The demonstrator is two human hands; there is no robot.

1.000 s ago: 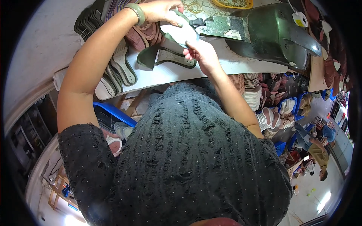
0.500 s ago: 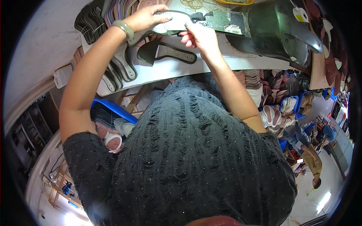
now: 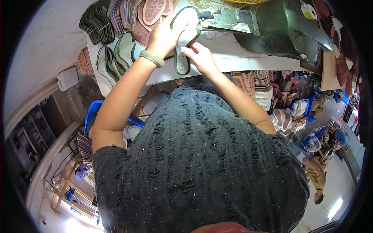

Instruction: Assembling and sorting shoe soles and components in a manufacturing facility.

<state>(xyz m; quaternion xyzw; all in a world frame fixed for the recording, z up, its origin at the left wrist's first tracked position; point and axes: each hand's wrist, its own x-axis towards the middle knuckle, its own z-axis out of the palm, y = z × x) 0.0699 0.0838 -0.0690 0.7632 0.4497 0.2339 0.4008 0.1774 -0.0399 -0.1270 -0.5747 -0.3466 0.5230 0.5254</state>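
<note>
A shoe sole (image 3: pixel 187 38) with a pale top face and a dark ribbed rim is held over the worktable, its narrow end pointing toward me. My left hand (image 3: pixel 164 38) grips its left side, with the thumb on the pale face. On the other side, my right hand (image 3: pixel 200 56) has its fingers closed at the sole's narrower part. Just to the right of the sole is the flat metal arm (image 3: pixel 233 20) of a dark green machine (image 3: pixel 289 33), probably a sewing machine. The sole is apart from the machine's body.
Several dark-rimmed soles (image 3: pixel 123 50) lie left on the table (image 3: pixel 241 58). Behind them stand tied stacks of dark soles (image 3: pixel 97 25) and pink insoles (image 3: pixel 153 11). Below the table's right edge are more stacks (image 3: pixel 244 80) and blue bins (image 3: pixel 314 106). A person (image 3: pixel 316 174) is farther right.
The held sole has swung from lying sideways at the machine's arm to pointing toward me. Both hands have shifted nearer me. The separate sole at the table's front no longer shows there.
</note>
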